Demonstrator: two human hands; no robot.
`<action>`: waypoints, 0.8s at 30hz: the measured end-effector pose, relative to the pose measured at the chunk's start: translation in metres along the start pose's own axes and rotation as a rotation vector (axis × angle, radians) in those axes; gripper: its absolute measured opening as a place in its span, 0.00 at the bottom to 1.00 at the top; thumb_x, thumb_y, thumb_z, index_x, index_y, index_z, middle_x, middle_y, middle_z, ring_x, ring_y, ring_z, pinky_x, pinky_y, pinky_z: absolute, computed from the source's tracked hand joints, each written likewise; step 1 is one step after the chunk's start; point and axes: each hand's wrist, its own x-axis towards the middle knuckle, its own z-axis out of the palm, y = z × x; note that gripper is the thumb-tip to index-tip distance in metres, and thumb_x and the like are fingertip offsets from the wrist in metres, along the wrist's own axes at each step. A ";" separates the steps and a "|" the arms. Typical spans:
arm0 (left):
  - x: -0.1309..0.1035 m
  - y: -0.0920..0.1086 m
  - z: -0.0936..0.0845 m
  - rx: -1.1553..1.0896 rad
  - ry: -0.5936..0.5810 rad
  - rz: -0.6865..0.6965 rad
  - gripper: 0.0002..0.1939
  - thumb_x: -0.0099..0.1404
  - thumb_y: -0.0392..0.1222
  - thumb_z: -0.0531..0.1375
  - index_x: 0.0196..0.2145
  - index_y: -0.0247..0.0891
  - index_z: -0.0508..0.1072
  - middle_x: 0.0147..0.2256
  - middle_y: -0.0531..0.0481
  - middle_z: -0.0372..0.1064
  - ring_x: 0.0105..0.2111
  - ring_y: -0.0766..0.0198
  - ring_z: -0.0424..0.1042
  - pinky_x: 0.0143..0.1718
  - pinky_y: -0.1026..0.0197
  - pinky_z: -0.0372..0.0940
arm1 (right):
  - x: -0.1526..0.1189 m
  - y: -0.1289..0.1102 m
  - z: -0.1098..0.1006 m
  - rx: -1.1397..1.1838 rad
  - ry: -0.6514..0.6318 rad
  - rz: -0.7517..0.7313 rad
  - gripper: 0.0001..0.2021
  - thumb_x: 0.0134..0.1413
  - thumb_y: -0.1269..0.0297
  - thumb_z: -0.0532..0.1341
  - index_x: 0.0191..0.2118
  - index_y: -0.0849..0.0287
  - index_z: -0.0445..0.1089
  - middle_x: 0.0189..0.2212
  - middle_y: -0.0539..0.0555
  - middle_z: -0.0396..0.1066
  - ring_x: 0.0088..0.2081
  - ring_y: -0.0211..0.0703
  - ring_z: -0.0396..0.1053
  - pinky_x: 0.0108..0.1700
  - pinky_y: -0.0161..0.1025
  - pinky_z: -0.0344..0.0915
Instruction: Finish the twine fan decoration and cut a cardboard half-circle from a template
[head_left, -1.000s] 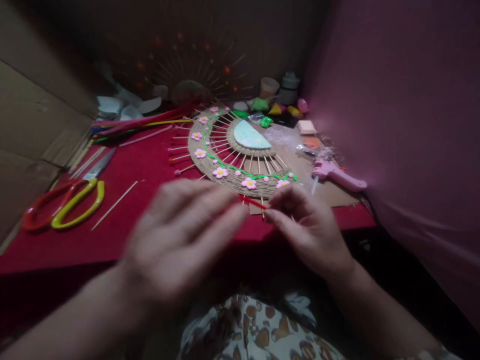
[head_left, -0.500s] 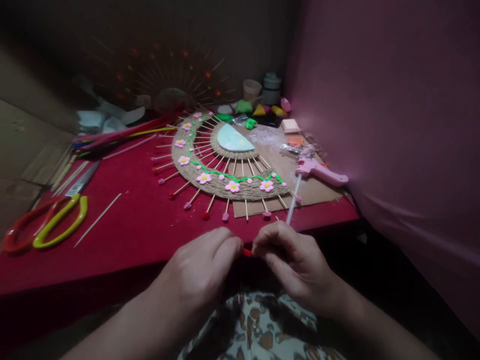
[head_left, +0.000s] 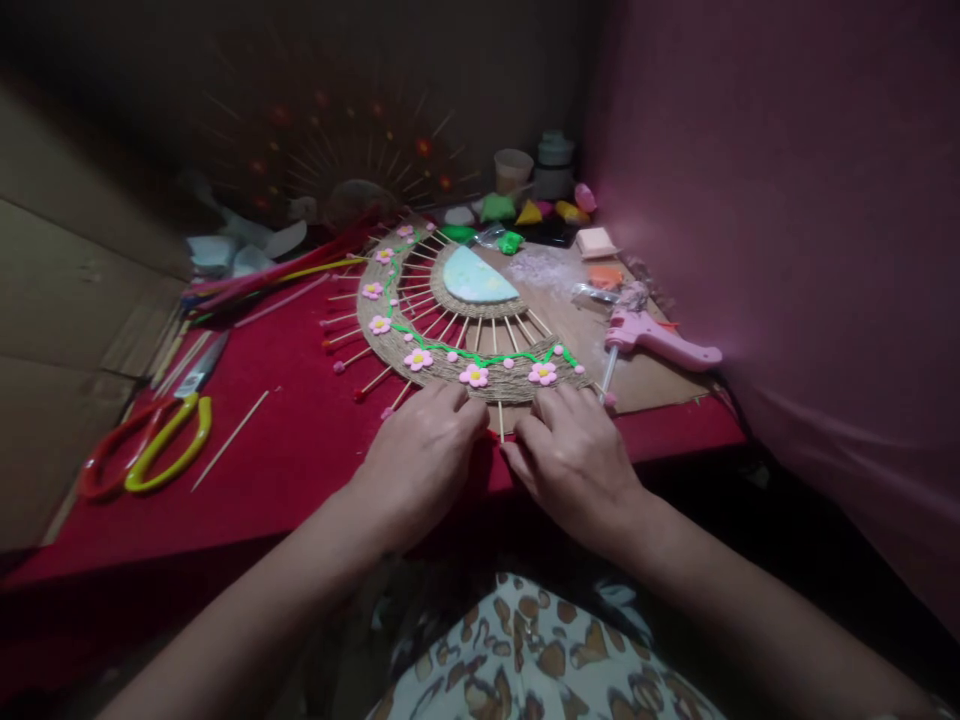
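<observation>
A half-round fan-shaped craft piece of twine woven over thin sticks point(head_left: 442, 378) lies on the table, with pink flowers, a green wavy line and a pale blue half-disc point(head_left: 480, 275). Several stick ends carry small red or pink tips. At its near edge, my left hand point(head_left: 427, 455) is closed, fingers pinched beside a bare stick end point(head_left: 501, 420). My right hand point(head_left: 577, 460) is closed on the other side of that stick, thumb close to its tip. A small red strip point(head_left: 492, 435) shows between my hands; most of it is hidden by the fingers.
Scissors with red and yellow handles point(head_left: 169, 445) and a loose stick point(head_left: 230, 440) lie left. A pink glue gun point(head_left: 660, 342) rests on cardboard point(head_left: 660, 390) at right. Coloured clay lumps point(head_left: 497, 208), a cup point(head_left: 514, 172) and pipe cleaners point(head_left: 277, 275) sit behind.
Both hands have moved forward and up, from in front of the table edge to the fan's near rim, bringing the red strip to a bare stick end. The view has shifted slightly.
</observation>
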 end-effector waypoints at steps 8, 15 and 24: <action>0.006 -0.001 0.005 -0.113 -0.017 0.033 0.06 0.64 0.32 0.52 0.32 0.35 0.67 0.35 0.47 0.65 0.35 0.59 0.62 0.36 0.57 0.61 | -0.001 -0.001 0.006 -0.035 0.044 -0.001 0.10 0.56 0.69 0.55 0.24 0.60 0.67 0.24 0.56 0.65 0.30 0.46 0.56 0.35 0.43 0.51; 0.009 0.002 0.010 -0.247 0.013 0.051 0.08 0.67 0.33 0.48 0.35 0.34 0.66 0.36 0.45 0.66 0.37 0.59 0.62 0.40 0.55 0.61 | -0.003 0.000 0.007 0.031 0.088 0.018 0.08 0.55 0.69 0.55 0.31 0.63 0.71 0.25 0.57 0.66 0.31 0.46 0.57 0.36 0.43 0.53; 0.003 0.002 0.013 -0.261 0.070 0.094 0.09 0.67 0.34 0.47 0.34 0.34 0.66 0.36 0.45 0.65 0.37 0.59 0.62 0.41 0.54 0.62 | -0.003 0.000 0.006 0.107 0.085 0.030 0.11 0.55 0.71 0.53 0.24 0.61 0.68 0.23 0.55 0.64 0.29 0.44 0.56 0.35 0.42 0.55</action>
